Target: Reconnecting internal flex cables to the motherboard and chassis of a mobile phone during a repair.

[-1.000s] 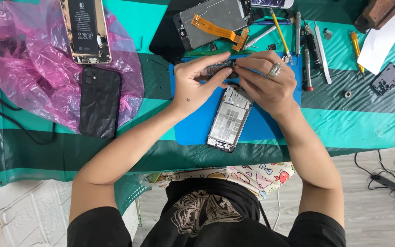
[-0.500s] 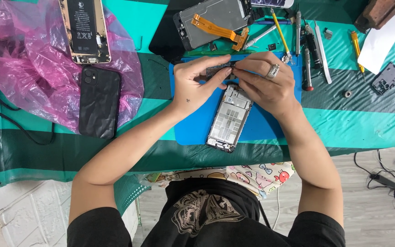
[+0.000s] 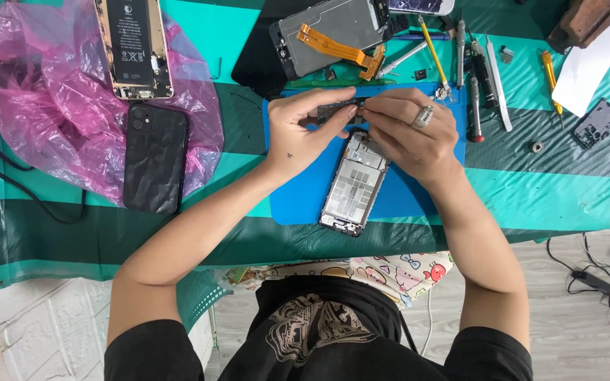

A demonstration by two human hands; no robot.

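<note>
Bare metal phone frame (image 3: 353,185) on smooth matt blue mat (image 3: 298,197)

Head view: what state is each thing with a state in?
Small dark part: pinched between left hand and right hand.
Bare silver phone frame: stripped, flat on blue mat.
Gold-edged phone: opened, battery showing.
Black phone: closed, camera side up.
Grey phone chassis: opened, orange ribbon exposed.
</note>
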